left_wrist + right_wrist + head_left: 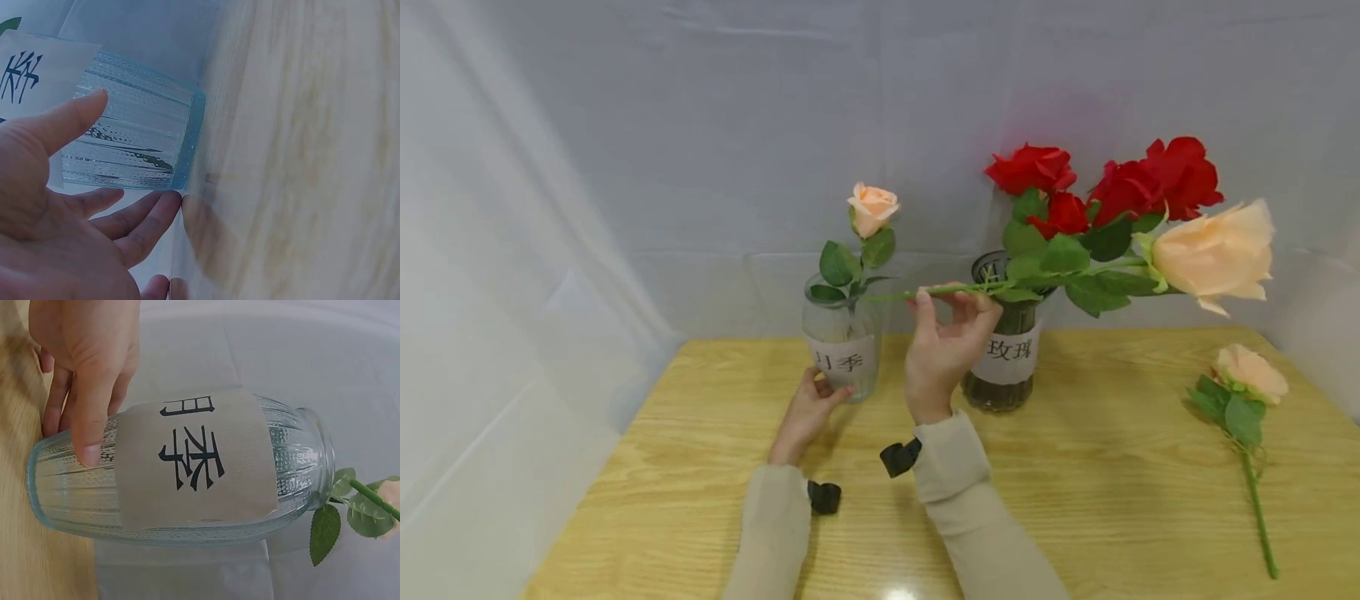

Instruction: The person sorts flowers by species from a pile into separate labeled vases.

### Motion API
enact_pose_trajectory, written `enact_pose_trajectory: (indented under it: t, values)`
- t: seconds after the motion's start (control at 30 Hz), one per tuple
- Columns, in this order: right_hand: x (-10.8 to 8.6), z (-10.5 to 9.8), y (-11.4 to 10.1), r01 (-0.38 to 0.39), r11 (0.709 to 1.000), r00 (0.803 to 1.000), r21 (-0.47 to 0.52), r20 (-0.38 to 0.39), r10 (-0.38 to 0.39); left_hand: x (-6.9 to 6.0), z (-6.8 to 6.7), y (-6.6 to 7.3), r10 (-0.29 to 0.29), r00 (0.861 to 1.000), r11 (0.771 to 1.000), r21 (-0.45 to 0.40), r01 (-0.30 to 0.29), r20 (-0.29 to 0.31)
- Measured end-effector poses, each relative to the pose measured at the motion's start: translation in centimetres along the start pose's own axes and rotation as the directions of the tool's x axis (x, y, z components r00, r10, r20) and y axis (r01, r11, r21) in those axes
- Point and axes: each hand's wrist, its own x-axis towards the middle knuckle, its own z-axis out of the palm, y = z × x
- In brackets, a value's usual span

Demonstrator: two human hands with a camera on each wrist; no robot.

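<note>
My left hand (808, 414) holds the lower part of a clear glass vase (867, 379), thumb on the front and fingers round the left side. That vase bears a white label (194, 459) with dark characters, and a peach rose (872, 208) stands in it. With thumb and fingers my right hand (947, 350) pinches the green stem of a second, larger peach rose (1213, 250). This rose lies nearly level in the air, bloom to the right, its stem end close to the clear vase's rim. The right wrist view shows part of a green stem (375, 499) near the vase mouth.
A dark glass vase (998, 396) with a white label holds several red roses (1033, 169), right of the clear vase. Another peach rose (1247, 375) lies on the wooden table (1112, 492) at the right. White sheeting (737, 167) hangs behind.
</note>
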Motion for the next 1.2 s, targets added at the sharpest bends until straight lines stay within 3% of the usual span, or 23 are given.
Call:
enact_pose_trajectory:
  t: [0.27,0.47,0.63,0.97,1.2]
  values:
    - [0.4,1.0,0.7,-0.002,1.000,0.998,-0.021,0.057,0.003,0.0,0.0,0.0,-0.005,1.000,1.000,0.019,0.005,-0.006]
    - [0.4,1.2,1.3,-0.008,0.995,0.996,-0.096,0.088,0.016,0.0,0.0,0.0,-0.001,1.000,1.000,0.025,0.001,-0.009]
    - [0.2,1.6,1.9,-0.058,0.991,0.991,-0.121,0.114,0.072,0.0,0.0,-0.1,-0.005,1.000,1.000,0.010,0.005,-0.015]
    - [0.6,2.2,2.5,-0.096,0.967,0.956,-0.236,0.248,0.155,0.3,0.1,-0.2,0.004,1.000,1.000,0.017,-0.004,-0.015]
    - [0.9,2.4,3.4,-0.110,0.909,0.923,-0.401,0.299,0.244,0.4,0.0,-0.3,-0.011,1.000,1.000,0.026,0.012,-0.019]
